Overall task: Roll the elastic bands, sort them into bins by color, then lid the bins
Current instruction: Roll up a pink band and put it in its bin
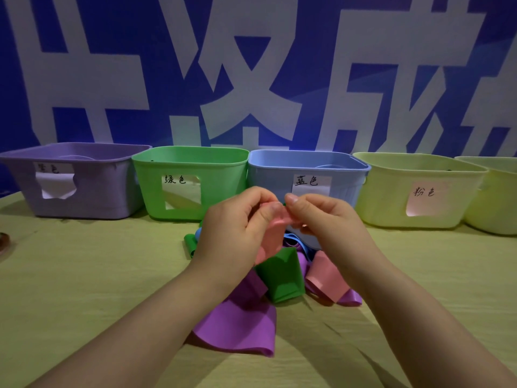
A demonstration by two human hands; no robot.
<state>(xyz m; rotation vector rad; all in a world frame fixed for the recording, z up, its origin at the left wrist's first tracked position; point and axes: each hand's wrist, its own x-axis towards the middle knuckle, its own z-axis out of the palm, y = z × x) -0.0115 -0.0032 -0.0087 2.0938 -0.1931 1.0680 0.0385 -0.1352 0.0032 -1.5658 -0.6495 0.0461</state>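
Holding a pink band (272,236) up off the table (84,275), pinched at its top by the curled fingers (260,196) and thumb of the left hand (232,231) and of the right hand (330,222); tips of both hands nearly touching; rest of the band hanging down below the fingers. Just under the fingers, a loose pile: a green band (282,275), a purple band (240,329), a second pink band (324,278); behind the fingers, a row of open bins: purple bin (84,197) and green bin (151,189) to the left, blue bin (335,169) right behind, pale yellow bin (391,197) to the right.

Purple bin (22,186), grn bin (148,191), blue bin (268,175), 2 pale-yel. bins (391,203) (495,208), pink band (270,239)
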